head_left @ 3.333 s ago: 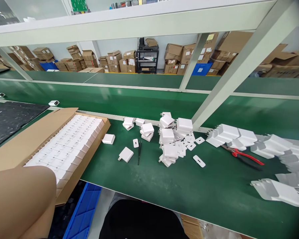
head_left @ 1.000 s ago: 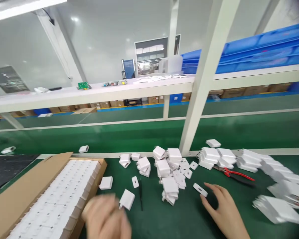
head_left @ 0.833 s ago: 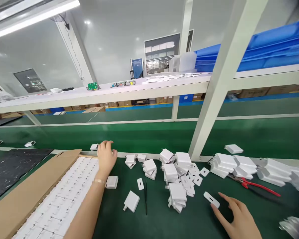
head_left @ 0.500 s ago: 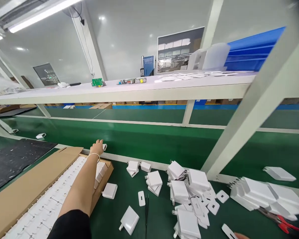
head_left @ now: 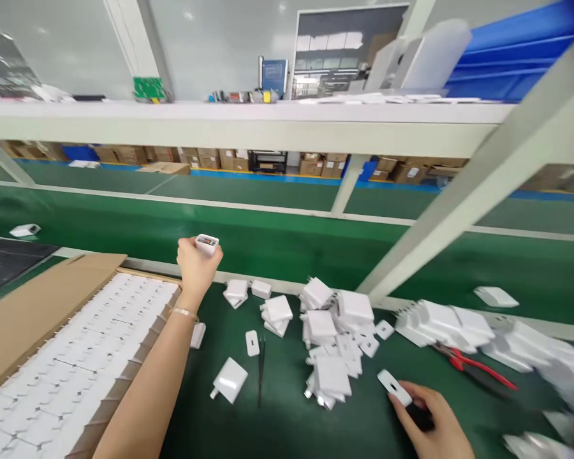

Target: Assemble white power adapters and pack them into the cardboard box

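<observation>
My left hand [head_left: 196, 268] is raised near the conveyor edge and closed around a white charger housing [head_left: 207, 244]. Its uncovered end faces up and shows parts inside. At the lower right, my right hand [head_left: 435, 417] pinches a white end plate with a slot [head_left: 395, 387] between thumb and fingers. Between the hands, stacked white chargers [head_left: 332, 375] lie on the green bench, with loose slotted plates [head_left: 349, 350] among them. A single plate [head_left: 252, 343] rests beside black tweezers [head_left: 261, 373]. One charger [head_left: 230, 380] lies apart, its plug pins pointing left.
A cardboard box [head_left: 124, 319] of white chargers in rows stands left, under my left forearm. Red-handled pliers [head_left: 473, 366] lie right, beside more housings [head_left: 444, 325]. A slanted white post [head_left: 459, 185] and a shelf [head_left: 220, 134] cross ahead. The green conveyor [head_left: 268, 245] runs behind.
My left hand has lifted the charger housing off the conveyor and moved right, turning its end upward. My right hand has come further into view with the plate. The camera has tilted down.
</observation>
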Motion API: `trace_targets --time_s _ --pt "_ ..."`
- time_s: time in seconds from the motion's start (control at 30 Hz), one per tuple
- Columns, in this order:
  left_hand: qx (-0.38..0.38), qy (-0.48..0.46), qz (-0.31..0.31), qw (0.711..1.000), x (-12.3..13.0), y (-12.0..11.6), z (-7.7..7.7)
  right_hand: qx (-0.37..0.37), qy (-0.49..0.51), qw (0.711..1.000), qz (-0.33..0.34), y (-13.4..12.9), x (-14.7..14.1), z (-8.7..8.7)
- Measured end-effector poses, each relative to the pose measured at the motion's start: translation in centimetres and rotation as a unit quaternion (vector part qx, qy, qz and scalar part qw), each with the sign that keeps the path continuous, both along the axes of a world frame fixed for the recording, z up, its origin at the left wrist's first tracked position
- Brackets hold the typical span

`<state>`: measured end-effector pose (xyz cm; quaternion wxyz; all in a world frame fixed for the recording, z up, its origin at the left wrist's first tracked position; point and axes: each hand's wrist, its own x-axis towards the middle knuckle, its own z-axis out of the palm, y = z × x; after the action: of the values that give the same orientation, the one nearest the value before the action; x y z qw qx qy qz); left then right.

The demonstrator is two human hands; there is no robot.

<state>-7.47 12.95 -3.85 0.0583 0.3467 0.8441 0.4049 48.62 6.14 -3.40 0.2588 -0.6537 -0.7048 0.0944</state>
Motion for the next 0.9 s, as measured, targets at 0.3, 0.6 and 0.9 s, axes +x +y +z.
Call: trace_targets --time_s 0.3,0.6,0.9 --pt "0.180 -0.251 -0.280 0.909 19.5 -19.1 3.0 0.124 0.089 0.987 0.047 -5.7 -7.4 4.6" --pt "0.258 -0.266 -0.312 0.875 24.0 -21.9 5.5 0.078 0.234 0.948 0.202 -12.5 -16.8 10.8" --pt "0.232 -0.266 -0.393 0.849 22.8 -23.4 4.3 0.070 0.228 0.939 0.246 -13.8 -19.4 11.2"
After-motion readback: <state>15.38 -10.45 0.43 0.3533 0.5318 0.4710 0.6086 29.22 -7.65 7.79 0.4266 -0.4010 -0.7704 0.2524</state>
